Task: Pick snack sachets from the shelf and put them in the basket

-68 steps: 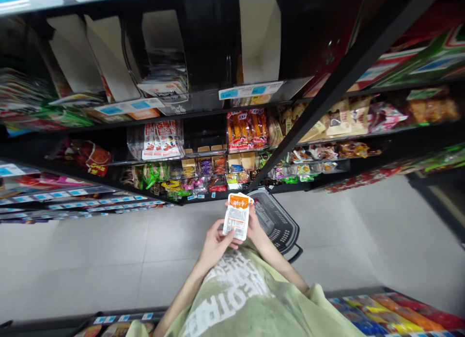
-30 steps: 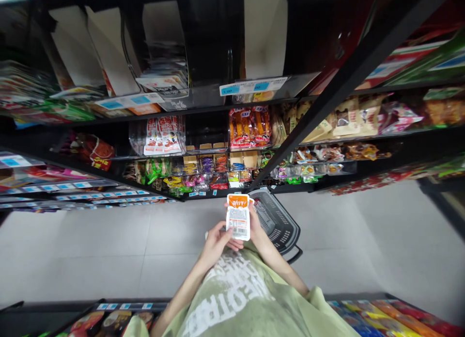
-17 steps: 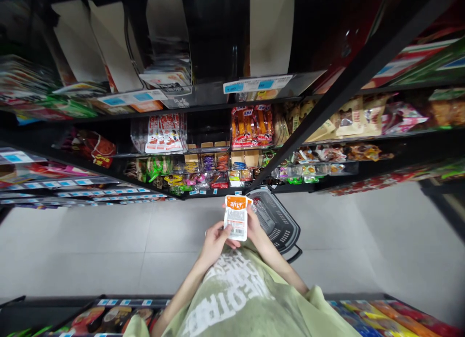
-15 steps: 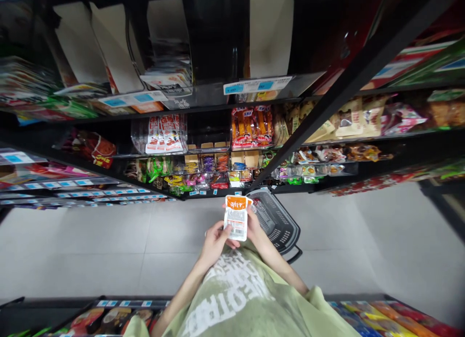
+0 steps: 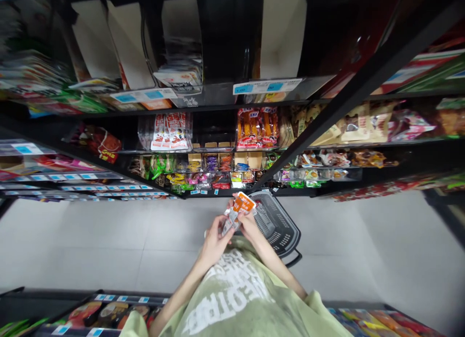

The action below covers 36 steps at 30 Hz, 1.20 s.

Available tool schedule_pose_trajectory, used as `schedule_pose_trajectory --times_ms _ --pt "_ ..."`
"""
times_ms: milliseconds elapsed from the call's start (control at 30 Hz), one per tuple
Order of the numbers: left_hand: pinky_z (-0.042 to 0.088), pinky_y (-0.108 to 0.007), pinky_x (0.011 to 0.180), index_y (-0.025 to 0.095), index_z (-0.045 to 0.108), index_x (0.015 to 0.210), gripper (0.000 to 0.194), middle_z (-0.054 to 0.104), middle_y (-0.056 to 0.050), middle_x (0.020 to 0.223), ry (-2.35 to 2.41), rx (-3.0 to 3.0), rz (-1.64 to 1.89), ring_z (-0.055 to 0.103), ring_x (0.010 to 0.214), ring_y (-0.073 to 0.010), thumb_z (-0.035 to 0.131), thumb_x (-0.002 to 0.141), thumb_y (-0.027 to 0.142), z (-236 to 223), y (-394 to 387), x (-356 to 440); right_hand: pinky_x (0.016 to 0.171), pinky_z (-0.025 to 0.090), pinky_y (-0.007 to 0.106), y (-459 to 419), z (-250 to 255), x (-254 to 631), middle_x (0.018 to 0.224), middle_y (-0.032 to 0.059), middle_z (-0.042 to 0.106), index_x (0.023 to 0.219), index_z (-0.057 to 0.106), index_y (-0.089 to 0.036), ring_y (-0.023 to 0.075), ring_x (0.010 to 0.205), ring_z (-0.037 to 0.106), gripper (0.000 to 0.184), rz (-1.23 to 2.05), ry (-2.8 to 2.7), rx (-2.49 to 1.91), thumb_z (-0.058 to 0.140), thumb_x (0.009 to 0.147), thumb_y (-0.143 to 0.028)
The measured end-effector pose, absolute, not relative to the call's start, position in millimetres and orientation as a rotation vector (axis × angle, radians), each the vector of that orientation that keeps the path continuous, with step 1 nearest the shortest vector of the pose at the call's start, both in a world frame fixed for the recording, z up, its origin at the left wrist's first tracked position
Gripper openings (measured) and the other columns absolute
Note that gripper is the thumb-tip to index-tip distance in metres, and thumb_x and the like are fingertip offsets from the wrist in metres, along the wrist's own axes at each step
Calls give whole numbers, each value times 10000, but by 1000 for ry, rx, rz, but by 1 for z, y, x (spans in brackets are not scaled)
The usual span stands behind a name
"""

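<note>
My left hand (image 5: 217, 236) is closed around the lower edge of a small orange-and-white snack packet (image 5: 244, 203), held in front of my body. My right hand (image 5: 249, 224) grips the same packet from the right, fingers partly hidden by it. A whitish, shiny packet surface (image 5: 228, 224) shows under the orange part, between the hands. Whether it is a second packet or a fold, I cannot tell. Just beyond and below the hands, a dark grey shopping basket (image 5: 286, 225) stands on the floor, its handle toward me.
Ahead rises a black shop shelf (image 5: 214, 104) with price labels. Red snack bags (image 5: 257, 127), white-and-red packets (image 5: 170, 132) and small bins of sweets (image 5: 218, 162) fill its levels. A slanting black post (image 5: 327, 114) divides it. Behind me, another shelf holds packaged goods (image 5: 374, 322).
The packet has turned from its white, printed back to a tilted orange face. Both hands have shifted their hold on it. The view has moved slightly; the basket stays in place.
</note>
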State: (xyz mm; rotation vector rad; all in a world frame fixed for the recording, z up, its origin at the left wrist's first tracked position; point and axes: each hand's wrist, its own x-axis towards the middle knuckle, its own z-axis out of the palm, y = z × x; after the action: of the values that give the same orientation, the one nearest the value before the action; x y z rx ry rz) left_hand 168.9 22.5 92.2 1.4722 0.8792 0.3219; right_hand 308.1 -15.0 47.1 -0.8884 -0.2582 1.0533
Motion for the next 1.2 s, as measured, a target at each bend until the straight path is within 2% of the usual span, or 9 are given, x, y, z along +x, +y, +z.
schedule_pose_trajectory --times_ms 67,167,233,367,467,600,900,1067,1200 --pt "554 -298 615 195 586 1139 439 717 -79 989 920 1364 353 678 746 -195 510 907 559 88 23 170 594 527 305 -14 48 304 843 12 673 1074 626 -236 187 684 617 592 1040 -199 -946 840 603 -525" --pt "536 -297 572 153 671 1054 543 753 -97 882 947 1221 358 683 699 -214 431 920 621 82 23 170 503 506 311 -12 49 301 790 10 706 1070 638 -219 159 518 573 494 1045 -101 -1032 793 689 -492" --pt "526 -296 591 132 718 959 562 760 -92 802 964 1200 336 670 626 -201 463 904 629 80 24 168 537 526 326 -12 52 300 791 2 721 1057 651 -224 181 557 616 444 1016 -88 -1059 802 695 -431" --pt "490 -279 575 119 744 819 560 736 -77 658 971 1184 314 646 560 -193 514 881 626 79 24 162 715 559 360 -11 58 299 883 1 741 1063 650 -240 224 777 695 445 921 -90 -1037 827 669 -350" --pt "464 -270 551 122 734 725 583 698 -76 577 946 1212 295 623 534 -188 527 857 651 79 23 158 754 554 374 -10 57 296 913 11 743 1056 644 -236 226 798 697 428 881 -81 -1040 820 677 -330" --pt "471 -276 563 138 721 720 573 699 -77 606 836 1260 252 617 557 -188 548 821 675 79 22 154 733 551 374 -9 52 292 902 15 742 1028 640 -225 226 777 693 400 865 -87 -1080 809 685 -342" --pt "499 -276 637 149 709 785 344 730 -64 717 760 1383 184 652 645 -197 615 846 474 78 22 153 720 555 366 -10 49 293 892 7 737 1036 640 -228 215 761 688 382 800 -67 -1095 790 702 -339" --pt "499 -278 676 151 711 743 314 732 -62 719 729 1483 166 661 682 -205 610 855 427 82 24 153 727 559 365 -12 50 294 931 5 734 1030 639 -230 210 772 692 388 783 -49 -1085 801 694 -338" --pt "501 -279 671 149 710 741 318 734 -65 717 736 1497 165 662 678 -207 607 857 427 84 24 155 718 561 367 -11 51 295 878 5 733 1050 632 -222 208 748 689 400 791 -52 -1071 800 704 -333"
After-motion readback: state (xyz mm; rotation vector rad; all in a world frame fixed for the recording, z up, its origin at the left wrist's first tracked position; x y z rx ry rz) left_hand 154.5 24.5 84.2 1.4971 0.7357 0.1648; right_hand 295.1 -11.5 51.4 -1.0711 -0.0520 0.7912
